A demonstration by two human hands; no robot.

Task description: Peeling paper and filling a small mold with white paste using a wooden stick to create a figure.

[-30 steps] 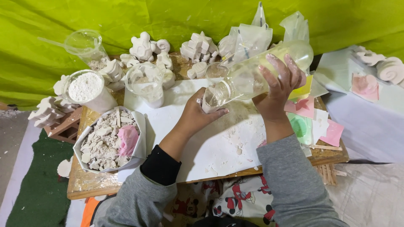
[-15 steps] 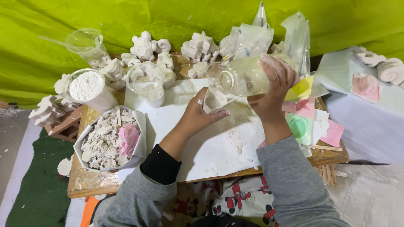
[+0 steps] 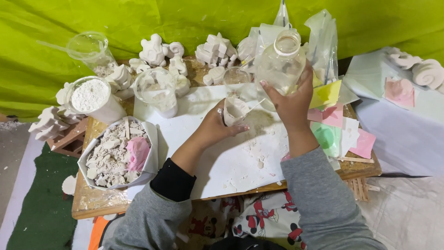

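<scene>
- A makeshift home craft workshop for plaster casting is shown.
- A low wooden table (image 3: 358, 169) is set against a green cloth backdrop (image 3: 194, 21).
- Behind the table's white work sheet (image 3: 231, 162), white plaster figures (image 3: 155, 51) are lined up.
- At the table's left end, a tub of white powder (image 3: 90, 95) and a bowl of broken plaster pieces (image 3: 113, 155) are kept.

Clear bottle (image 3: 280, 65) now upright, no longer tipped over cup (image 3: 234, 111).

L hand (image 3: 217, 127) grips a small white cup (image 3: 234, 110) on the white board (image 3: 231, 162); R hand (image 3: 291, 102) holds a clear bottle (image 3: 281, 62) upright at 1 o'clock of the cup. Bowl of plaster bits (image 3: 115, 155) at 9.
</scene>
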